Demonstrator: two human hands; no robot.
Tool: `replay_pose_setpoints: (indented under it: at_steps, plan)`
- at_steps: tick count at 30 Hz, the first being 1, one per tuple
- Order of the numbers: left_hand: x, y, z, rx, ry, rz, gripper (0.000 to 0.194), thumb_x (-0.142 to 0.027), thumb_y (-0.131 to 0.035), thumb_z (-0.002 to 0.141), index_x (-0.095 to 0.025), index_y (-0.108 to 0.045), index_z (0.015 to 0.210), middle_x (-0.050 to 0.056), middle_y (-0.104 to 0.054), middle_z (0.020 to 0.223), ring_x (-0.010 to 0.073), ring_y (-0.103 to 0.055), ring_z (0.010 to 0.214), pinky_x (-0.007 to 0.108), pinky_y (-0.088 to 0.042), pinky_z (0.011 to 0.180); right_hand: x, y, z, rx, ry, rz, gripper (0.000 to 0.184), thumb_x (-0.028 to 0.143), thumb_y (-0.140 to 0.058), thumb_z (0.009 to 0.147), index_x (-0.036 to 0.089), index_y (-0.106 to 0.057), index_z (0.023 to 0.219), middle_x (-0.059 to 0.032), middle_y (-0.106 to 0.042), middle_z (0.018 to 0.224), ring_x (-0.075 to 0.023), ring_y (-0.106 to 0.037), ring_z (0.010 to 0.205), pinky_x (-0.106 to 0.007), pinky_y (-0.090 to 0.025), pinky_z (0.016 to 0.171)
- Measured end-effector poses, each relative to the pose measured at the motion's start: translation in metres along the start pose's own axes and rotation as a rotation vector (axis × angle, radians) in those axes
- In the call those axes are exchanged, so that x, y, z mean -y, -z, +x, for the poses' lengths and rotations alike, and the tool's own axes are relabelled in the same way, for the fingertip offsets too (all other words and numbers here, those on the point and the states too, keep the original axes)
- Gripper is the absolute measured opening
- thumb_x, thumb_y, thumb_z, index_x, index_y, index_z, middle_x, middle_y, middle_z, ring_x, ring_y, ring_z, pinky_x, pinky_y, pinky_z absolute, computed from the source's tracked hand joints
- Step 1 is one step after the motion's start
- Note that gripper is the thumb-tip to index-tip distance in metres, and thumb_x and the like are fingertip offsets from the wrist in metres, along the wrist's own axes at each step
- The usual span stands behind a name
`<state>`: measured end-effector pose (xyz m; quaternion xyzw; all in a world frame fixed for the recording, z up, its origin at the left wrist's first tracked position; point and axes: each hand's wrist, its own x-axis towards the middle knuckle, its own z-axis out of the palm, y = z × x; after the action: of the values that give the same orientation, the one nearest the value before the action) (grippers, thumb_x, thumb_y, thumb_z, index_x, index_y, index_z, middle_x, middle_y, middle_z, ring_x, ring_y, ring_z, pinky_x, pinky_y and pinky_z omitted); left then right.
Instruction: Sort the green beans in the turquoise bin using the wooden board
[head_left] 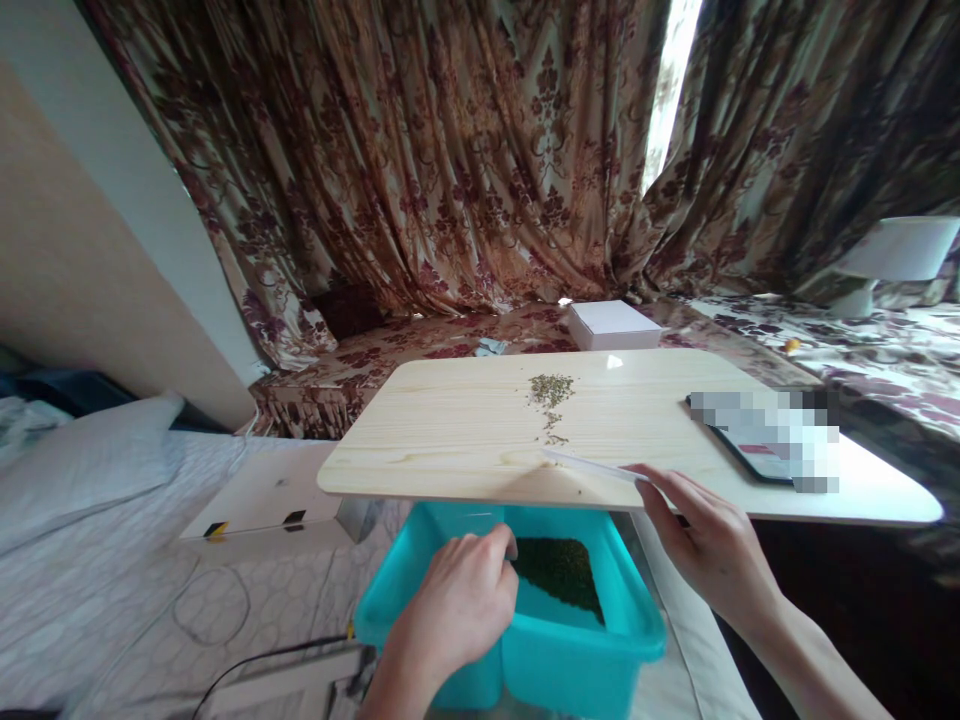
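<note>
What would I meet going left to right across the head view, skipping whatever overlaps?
Pillow → white box nearest the pillow → left hand → pile of greenish-brown flakes → right hand → table lamp.

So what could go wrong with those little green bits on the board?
Some green bits might miss the teal tub below the near edge of the board and land on the bed cover. The thin, pale strip in the right hand could bend or slip, flicking bits sideways. And the dark-edged device lies on the same board, not far from that hand, so a careless bump might shift it.
</note>
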<state>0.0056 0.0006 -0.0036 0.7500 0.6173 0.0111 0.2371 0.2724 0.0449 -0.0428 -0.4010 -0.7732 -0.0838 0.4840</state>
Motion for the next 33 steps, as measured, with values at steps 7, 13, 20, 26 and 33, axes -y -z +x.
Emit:
replay_pose_setpoints:
  at_steps: [7,13,20,26,33]
  plan:
    - [0.001,0.001,0.000,-0.006,-0.010,-0.014,0.035,-0.017,-0.035,0.095,-0.023,-0.065,0.113,0.009,-0.073,0.106,0.0281,-0.065,0.107,0.036,-0.045,0.091,-0.003,0.017,-0.017,-0.083,-0.035,-0.007,0.022,0.019,-0.061,0.096,0.026,-0.070,0.114,-0.0042,-0.082,0.095,-0.0188,-0.078,0.072,-0.025,-0.063,0.071]
    - [-0.001,0.000,0.002,-0.009,-0.022,-0.026,0.036,-0.018,-0.036,0.094,-0.022,-0.066,0.114,0.009,-0.073,0.106,0.0286,-0.066,0.106,0.036,-0.045,0.090,0.005,0.028,-0.048,-0.075,-0.069,0.020,0.024,0.018,-0.062,0.095,0.026,-0.071,0.116,-0.0039,-0.082,0.097,-0.0172,-0.077,0.065,-0.022,-0.063,0.067]
    - [-0.005,0.005,-0.003,-0.014,-0.026,-0.029,0.038,-0.018,-0.036,0.093,-0.021,-0.067,0.115,0.009,-0.074,0.110,0.0283,-0.065,0.110,0.036,-0.045,0.092,0.008,0.010,-0.030,-0.096,-0.099,0.078,0.022,0.021,-0.062,0.095,0.026,-0.071,0.115,-0.0055,-0.083,0.097,-0.0201,-0.079,0.070,-0.027,-0.065,0.071]
    - [-0.001,0.005,-0.004,-0.022,0.002,-0.038,0.037,-0.017,-0.036,0.094,-0.021,-0.068,0.114,0.009,-0.074,0.107,0.0281,-0.066,0.108,0.036,-0.046,0.092,0.009,-0.003,-0.011,-0.037,-0.065,0.106,0.020,0.021,-0.058,0.098,0.027,-0.073,0.109,-0.0041,-0.083,0.094,-0.0195,-0.080,0.074,-0.024,-0.064,0.071]
    - [0.002,0.000,-0.002,-0.029,0.022,-0.045,0.037,-0.015,-0.039,0.094,-0.021,-0.068,0.115,0.010,-0.073,0.110,0.0285,-0.065,0.111,0.037,-0.046,0.096,0.000,0.007,-0.032,-0.063,-0.036,0.171,0.035,0.016,-0.064,0.092,0.031,-0.068,0.124,-0.0019,-0.084,0.106,-0.0180,-0.081,0.075,-0.019,-0.064,0.074]
